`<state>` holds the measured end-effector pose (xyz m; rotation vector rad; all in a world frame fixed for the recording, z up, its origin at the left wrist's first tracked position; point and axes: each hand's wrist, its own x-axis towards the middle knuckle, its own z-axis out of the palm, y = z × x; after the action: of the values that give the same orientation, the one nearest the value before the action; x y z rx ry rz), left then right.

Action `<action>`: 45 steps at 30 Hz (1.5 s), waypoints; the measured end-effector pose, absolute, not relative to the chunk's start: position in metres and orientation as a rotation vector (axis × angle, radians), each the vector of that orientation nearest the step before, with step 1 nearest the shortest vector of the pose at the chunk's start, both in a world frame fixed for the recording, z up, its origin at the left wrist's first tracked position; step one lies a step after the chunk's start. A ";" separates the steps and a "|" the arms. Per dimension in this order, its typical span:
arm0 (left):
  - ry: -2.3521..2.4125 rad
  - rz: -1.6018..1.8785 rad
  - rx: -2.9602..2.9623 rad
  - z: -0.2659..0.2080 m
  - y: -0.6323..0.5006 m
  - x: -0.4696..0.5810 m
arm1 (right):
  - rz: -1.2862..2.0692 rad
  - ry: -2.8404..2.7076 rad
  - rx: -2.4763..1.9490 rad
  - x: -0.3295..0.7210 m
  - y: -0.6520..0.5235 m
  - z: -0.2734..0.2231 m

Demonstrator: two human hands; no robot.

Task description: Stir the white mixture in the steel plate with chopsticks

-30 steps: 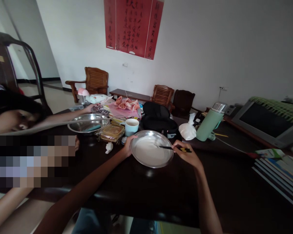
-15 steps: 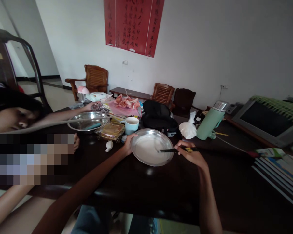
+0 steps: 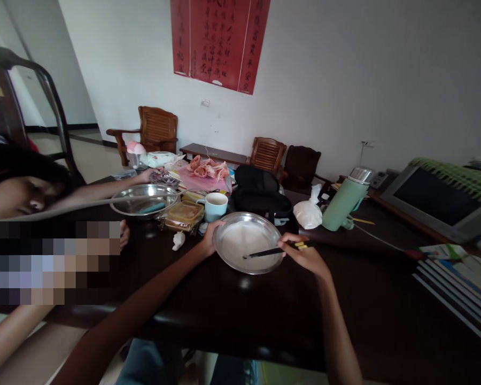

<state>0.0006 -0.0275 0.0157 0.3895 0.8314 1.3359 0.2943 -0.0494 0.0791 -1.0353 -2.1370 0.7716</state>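
A round, shallow metal basin (image 3: pixel 266 227) rests on the dark table, with a whitish layer (image 3: pixel 238 239) over its bottom. My left hand (image 3: pixel 210 238) grips the basin's left rim, thumb at the edge; its other fingers are partly hidden. In my right hand (image 3: pixel 302 255) is a pair of black chopsticks (image 3: pixel 263 252) with gold bands near the top end. Their tips reach down into the white contents, left of the hand. Behind the basin stand a light blue mug (image 3: pixel 215 208) and an open black case (image 3: pixel 260 200).
A yellowish food box (image 3: pixel 183 215) and a crumpled tissue (image 3: pixel 178 240) lie left of the basin. To the right are a tied bag of white powder (image 3: pixel 308 211), a green thermos (image 3: pixel 342 203) and stacked books (image 3: pixel 457 289). Another person leans in at left beside a second metal basin (image 3: pixel 124 204).
My right hand has moved a little left, and the chopstick tips have swept left and toward me across the basin. My left hand keeps its place on the rim.
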 end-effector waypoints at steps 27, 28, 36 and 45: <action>0.912 1.359 0.363 0.023 -0.033 0.004 | 0.731 -2.113 -0.986 0.280 -0.053 0.077; 0.908 1.360 0.367 0.024 -0.033 0.004 | 0.682 -2.131 -0.972 0.277 -0.054 0.076; 0.904 1.345 0.369 0.024 -0.033 0.003 | 0.564 -2.074 -1.106 0.297 -0.056 0.084; 0.869 1.336 0.386 0.022 -0.032 0.003 | 0.468 -2.085 -1.013 0.285 -0.053 0.077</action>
<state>0.0025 -0.0316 0.0219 0.3861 0.8685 1.3359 0.2848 -0.0532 0.0767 -1.0134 -2.0851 0.4683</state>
